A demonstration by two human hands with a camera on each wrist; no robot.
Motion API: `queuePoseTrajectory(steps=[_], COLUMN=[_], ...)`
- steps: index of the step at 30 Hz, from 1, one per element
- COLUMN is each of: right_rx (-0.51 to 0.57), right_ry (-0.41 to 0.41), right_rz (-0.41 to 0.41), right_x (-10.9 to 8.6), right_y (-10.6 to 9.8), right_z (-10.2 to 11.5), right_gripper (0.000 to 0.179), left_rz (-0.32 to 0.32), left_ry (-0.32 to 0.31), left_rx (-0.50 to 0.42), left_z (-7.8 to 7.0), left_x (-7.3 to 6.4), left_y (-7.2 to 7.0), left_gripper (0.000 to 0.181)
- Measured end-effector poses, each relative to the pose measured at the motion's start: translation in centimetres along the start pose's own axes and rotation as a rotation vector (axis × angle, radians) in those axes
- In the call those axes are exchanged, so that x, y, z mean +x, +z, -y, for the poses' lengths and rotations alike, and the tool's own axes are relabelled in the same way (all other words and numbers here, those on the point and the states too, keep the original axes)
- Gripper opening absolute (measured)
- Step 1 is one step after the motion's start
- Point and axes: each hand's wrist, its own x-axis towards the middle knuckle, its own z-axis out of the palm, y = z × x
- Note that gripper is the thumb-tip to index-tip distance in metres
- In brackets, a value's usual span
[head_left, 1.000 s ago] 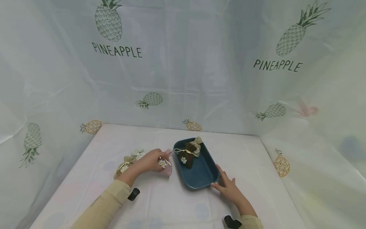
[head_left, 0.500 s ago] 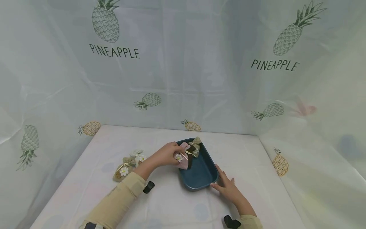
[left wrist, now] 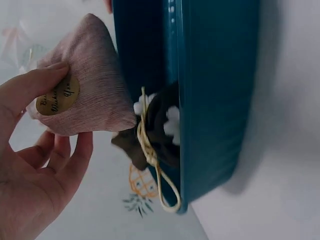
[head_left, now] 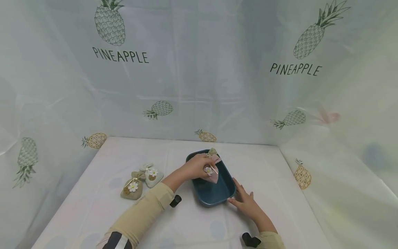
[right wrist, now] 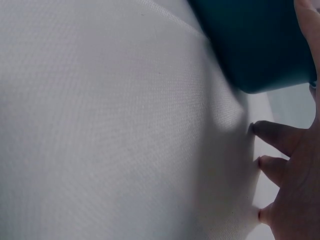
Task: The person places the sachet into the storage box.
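Note:
My left hand [head_left: 194, 166] pinches a pink drawstring pouch [left wrist: 97, 75] between thumb and fingers, over the far part of a deep blue rectangular dish [head_left: 214, 195]. The pouch carries a white flower and a round gold sticker. Inside the dish, a dark brown pouch [left wrist: 165, 112] with a cream cord shows in the left wrist view; in the head view the left hand covers it. An olive pouch [head_left: 212, 151] peeks out at the dish's far end. My right hand [head_left: 247, 204], fingers spread, touches the dish's near right corner with thumb and forefinger.
Left of the dish lie a tan pouch [head_left: 133, 189] and a pale pouch [head_left: 153, 177], both with white flowers. A whitish cloth [head_left: 192, 228] covers the table. Pineapple-printed curtains [head_left: 199, 79] hang at the back and on both sides.
My left hand has carried the pink pouch rightward from the table, past the dish's left rim, to over its inside. The right hand has stayed at the corner.

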Motion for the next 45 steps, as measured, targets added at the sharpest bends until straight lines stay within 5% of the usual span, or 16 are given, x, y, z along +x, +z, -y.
queuePoseTrajectory(steps=[7,16,33,45], right_rx=[-0.001,-0.002,0.023,0.013], right_ry=[-0.016,-0.017,-0.014,-0.034], right_rz=[-0.007,-0.002,0.001,-0.01], right_x=[-0.2,-0.3,-0.2,-0.4], right_y=[-0.1,-0.2,-0.3,-0.1], right_z=[0.1,0.1,0.2,0.0], right_gripper=[0.087,0.087,0.085,0.085], left_rz=[0.021,0.097,0.102,0.127], left_ry=[0.08,0.082,0.057,0.043], left_rx=[0.049,0.082,0.07,0.129], left_z=[-0.9,-0.9,-0.2,0.5], left_x=[1.8,3.2,6.4,6.8], left_y=[1.4,3.2,4.1,4.7], left_gripper=[0.026,0.028,0.023,0.019])
